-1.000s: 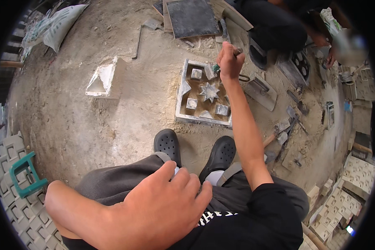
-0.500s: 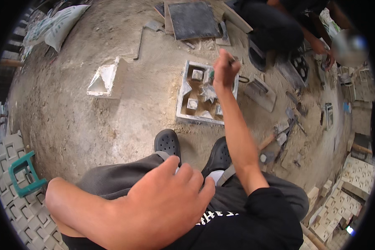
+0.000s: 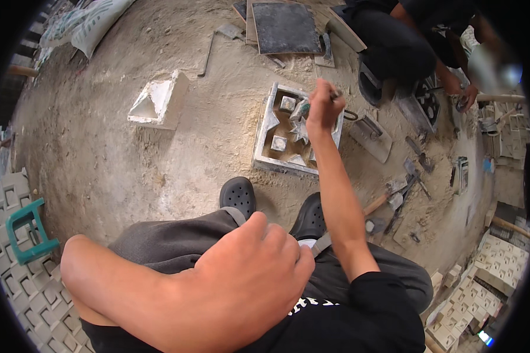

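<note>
My right hand (image 3: 324, 109) is closed around a slim tool whose dark end (image 3: 335, 94) sticks out past the fingers. A greenish part (image 3: 305, 108) shows on the other side of the fist; the kind of tool is hidden. The fist is over a square, grey-walled mould (image 3: 285, 163) on the ground, which has small square blocks (image 3: 279, 143) and a star-shaped block (image 3: 299, 130) inside. Above my lap, my left hand (image 3: 253, 270) is curled with its knuckles up. Its fingertips are out of sight, so anything in them cannot be made out.
A white hollow block (image 3: 162, 103) lies left of the mould. To the right are a flat trowel (image 3: 372, 136), a hammer (image 3: 388, 197) and scattered tools. Dark boards (image 3: 285, 28) lie beyond. Another person (image 3: 394, 41) crouches far right. A green stool (image 3: 29, 232) stands left among patterned blocks.
The view has shifted slightly, moving the mould and boards a little right. My right hand stays over the mould with the tool. The left hand's fingers look more tightly curled.
</note>
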The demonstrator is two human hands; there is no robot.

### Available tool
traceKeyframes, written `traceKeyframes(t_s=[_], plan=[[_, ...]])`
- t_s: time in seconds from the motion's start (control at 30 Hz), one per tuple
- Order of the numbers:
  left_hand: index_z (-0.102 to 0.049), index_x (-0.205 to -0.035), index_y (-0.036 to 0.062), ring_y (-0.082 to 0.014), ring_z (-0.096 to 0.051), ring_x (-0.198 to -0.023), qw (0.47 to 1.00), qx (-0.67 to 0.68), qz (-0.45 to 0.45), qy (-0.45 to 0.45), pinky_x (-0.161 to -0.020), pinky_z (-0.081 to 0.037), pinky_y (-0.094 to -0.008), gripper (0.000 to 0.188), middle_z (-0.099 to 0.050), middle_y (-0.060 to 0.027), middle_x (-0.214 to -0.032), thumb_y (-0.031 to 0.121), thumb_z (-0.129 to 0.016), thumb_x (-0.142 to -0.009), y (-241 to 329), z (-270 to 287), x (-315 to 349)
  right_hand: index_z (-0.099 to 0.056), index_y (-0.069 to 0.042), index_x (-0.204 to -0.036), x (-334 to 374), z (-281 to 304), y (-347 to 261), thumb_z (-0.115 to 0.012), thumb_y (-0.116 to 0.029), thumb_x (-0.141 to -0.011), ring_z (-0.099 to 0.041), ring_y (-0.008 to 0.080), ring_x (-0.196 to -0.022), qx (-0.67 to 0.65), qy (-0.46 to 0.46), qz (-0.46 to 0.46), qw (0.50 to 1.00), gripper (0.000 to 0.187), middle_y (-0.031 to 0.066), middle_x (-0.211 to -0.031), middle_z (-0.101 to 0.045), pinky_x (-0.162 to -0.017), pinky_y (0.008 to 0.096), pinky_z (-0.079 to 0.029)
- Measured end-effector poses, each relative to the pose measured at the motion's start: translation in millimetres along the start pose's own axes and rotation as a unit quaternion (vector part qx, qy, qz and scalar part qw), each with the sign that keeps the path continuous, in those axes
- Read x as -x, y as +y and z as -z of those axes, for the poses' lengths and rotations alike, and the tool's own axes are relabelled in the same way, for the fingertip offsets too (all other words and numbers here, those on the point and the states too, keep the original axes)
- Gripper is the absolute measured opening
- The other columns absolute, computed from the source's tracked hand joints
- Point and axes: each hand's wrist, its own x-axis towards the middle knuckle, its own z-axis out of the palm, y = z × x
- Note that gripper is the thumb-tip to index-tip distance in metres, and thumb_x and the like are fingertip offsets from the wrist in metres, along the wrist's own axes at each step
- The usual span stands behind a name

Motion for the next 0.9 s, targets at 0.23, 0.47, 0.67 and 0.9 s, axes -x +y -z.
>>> traceKeyframes(t_s=[0.23,0.47,0.67,0.9], plan=[[-0.057,-0.113,-0.0036,-0.0201,-0.054,-0.084,1.000,-0.013,0.003,0.011,-0.075,-0.041,-0.0315,0.057,-0.056,-0.0053,-0.084,0.039,-0.068,-0.077,4,2,5,-0.041,-0.009,-0.057,9,11,12,-0.059,-0.013,-0.085,-0.037,0.0063,-0.050,0.033,-0.003,-0.005,0.999,0.033,-0.0028,-0.054,-0.041,-0.048,0.0269,-0.030],[-0.058,-0.113,-0.0023,-0.0191,-0.055,-0.083,1.000,-0.008,0.002,0.026,-0.074,-0.040,-0.0312,0.049,-0.057,-0.0047,-0.083,0.034,-0.066,-0.081,4,-1,9,-0.041,-0.008,-0.056,11,3,4,-0.059,-0.017,-0.087,-0.035,0.0054,-0.052,0.111,-0.109,0.002,0.988,0.036,-0.0045,-0.055,-0.041,-0.048,0.0282,-0.027],[-0.059,-0.112,-0.0023,-0.0190,-0.055,-0.080,0.999,-0.039,-0.001,0.010,-0.073,-0.041,-0.0318,0.044,-0.057,-0.0044,-0.081,0.031,-0.063,-0.082,3,-10,12,-0.043,-0.007,-0.056,12,-1,-2,-0.057,-0.020,-0.087,-0.037,0.0045,-0.054,0.181,-0.127,0.047,0.974,0.036,-0.0055,-0.055,-0.042,-0.048,0.0277,-0.026],[-0.059,-0.113,-0.0023,-0.0190,-0.054,-0.080,0.997,-0.033,-0.003,0.069,-0.073,-0.041,-0.0320,0.044,-0.057,-0.0046,-0.081,0.029,-0.061,-0.082,4,-8,20,-0.036,-0.003,-0.059,7,-3,2,-0.054,-0.018,-0.086,-0.032,0.0059,-0.055,0.155,-0.112,0.066,0.979,0.036,-0.0042,-0.055,-0.033,-0.049,0.0296,-0.026]])
